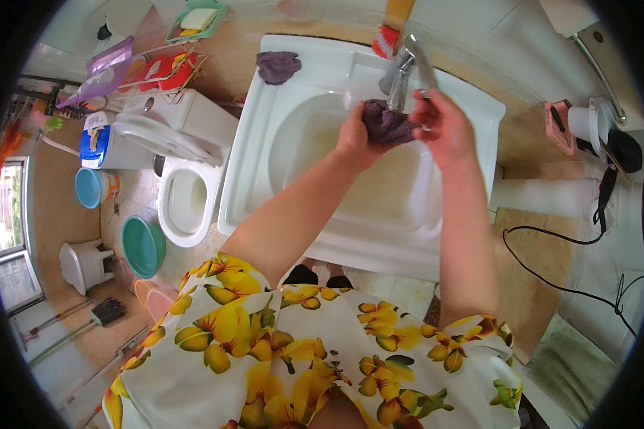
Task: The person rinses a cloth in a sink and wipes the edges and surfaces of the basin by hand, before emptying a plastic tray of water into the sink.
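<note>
A bunched purple cloth lies in my left hand, whose fingers are wrapped round its left side and underside. The cloth is right beneath the spout of the chrome faucet, above the white sink basin. My right hand is at the cloth's right edge, beside the faucet, with its fingers curled but apart. Whether its fingertips touch the cloth is hard to make out. A second crumpled purple cloth rests on the sink's far left corner. Cloudy water stands in the basin.
A red-and-white brush stands behind the faucet. To the left are a white toilet with its lid raised, a green basin and a white stool. A black cord trails on the right, near a pink basket.
</note>
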`<act>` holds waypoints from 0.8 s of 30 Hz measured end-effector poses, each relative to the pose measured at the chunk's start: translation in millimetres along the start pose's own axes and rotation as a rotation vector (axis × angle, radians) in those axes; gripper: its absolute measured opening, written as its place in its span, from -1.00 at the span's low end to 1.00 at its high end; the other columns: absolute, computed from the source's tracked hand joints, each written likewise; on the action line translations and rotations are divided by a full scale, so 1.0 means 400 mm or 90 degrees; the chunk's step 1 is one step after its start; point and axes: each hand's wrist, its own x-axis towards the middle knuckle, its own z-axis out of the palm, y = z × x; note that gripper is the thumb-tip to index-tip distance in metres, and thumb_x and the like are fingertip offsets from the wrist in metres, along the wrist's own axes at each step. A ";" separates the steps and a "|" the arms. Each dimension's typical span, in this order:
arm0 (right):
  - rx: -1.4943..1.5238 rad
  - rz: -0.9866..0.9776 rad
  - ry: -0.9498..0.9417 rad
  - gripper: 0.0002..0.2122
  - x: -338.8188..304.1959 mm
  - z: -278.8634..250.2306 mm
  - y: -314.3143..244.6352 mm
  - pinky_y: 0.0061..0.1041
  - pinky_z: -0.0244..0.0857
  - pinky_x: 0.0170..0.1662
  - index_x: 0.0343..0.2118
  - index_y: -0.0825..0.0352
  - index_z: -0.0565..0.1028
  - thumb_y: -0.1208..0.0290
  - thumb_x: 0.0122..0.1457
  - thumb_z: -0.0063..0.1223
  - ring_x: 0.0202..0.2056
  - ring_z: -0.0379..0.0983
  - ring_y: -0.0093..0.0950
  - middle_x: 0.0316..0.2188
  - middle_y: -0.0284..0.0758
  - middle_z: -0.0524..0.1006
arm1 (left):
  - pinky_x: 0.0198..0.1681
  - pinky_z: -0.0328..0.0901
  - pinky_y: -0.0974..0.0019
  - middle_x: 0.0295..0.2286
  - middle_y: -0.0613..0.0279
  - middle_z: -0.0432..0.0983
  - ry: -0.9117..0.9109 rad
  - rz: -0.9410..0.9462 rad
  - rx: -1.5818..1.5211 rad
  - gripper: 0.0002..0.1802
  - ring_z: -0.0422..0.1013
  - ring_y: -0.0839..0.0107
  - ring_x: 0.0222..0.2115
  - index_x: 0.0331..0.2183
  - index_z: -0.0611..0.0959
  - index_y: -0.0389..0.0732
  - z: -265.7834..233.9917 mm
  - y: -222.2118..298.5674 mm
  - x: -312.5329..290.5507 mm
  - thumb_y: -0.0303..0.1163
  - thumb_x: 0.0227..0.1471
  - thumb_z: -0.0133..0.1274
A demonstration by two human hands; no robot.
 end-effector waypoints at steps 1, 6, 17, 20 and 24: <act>-0.019 -0.016 0.047 -0.73 0.000 -0.026 -0.020 -0.60 0.20 -0.54 -0.35 0.31 0.51 0.19 0.15 -0.06 -0.54 0.42 -0.59 -0.57 -0.46 0.47 | 0.00 0.26 -0.17 -0.22 -0.02 0.38 0.000 -0.008 0.000 -0.55 0.38 -0.02 -0.16 -0.23 0.36 -0.19 0.003 -0.007 -0.003 -0.07 0.22 -0.53; -0.096 0.000 0.029 -0.75 0.031 -0.065 -0.057 -0.60 0.20 -0.53 -0.40 0.30 0.51 0.20 0.15 -0.06 -0.56 0.39 -0.61 -0.62 -0.48 0.45 | 0.02 0.23 -0.22 -0.20 -0.07 0.36 -0.001 -0.018 -0.028 -0.63 0.35 -0.12 -0.14 -0.23 0.34 -0.20 0.029 -0.014 0.004 -0.17 0.21 -0.49; -0.018 -0.126 0.075 -0.63 0.042 -0.043 0.024 -0.52 0.26 -0.37 -0.26 0.32 0.48 0.07 0.21 -0.18 -0.39 0.43 -0.54 -0.42 -0.38 0.52 | 0.00 0.28 -0.11 -0.20 -0.08 0.40 -0.012 -0.001 -0.032 -0.63 0.37 -0.05 -0.14 -0.15 0.37 -0.24 0.023 -0.009 0.022 -0.24 0.17 -0.42; -0.045 -0.158 0.194 -0.58 0.069 -0.081 0.140 -0.46 0.26 -0.14 -0.11 0.33 0.42 0.05 0.23 -0.24 -0.17 0.38 -0.47 -0.21 -0.29 0.48 | -0.03 0.31 -0.03 -0.18 -0.03 0.41 0.020 -0.006 0.002 -0.66 0.39 0.05 -0.16 -0.15 0.39 -0.24 0.026 -0.016 0.033 -0.29 0.15 -0.38; 0.014 -0.165 0.145 -0.61 0.131 -0.112 0.266 -0.46 0.17 0.01 -0.02 0.35 0.36 0.18 0.22 -0.20 -0.06 0.33 -0.42 -0.07 -0.30 0.41 | -0.11 0.35 0.12 -0.25 0.07 0.44 0.094 0.027 0.160 -0.69 0.41 0.21 -0.24 -0.18 0.46 -0.23 0.035 -0.101 0.034 -0.33 0.14 -0.32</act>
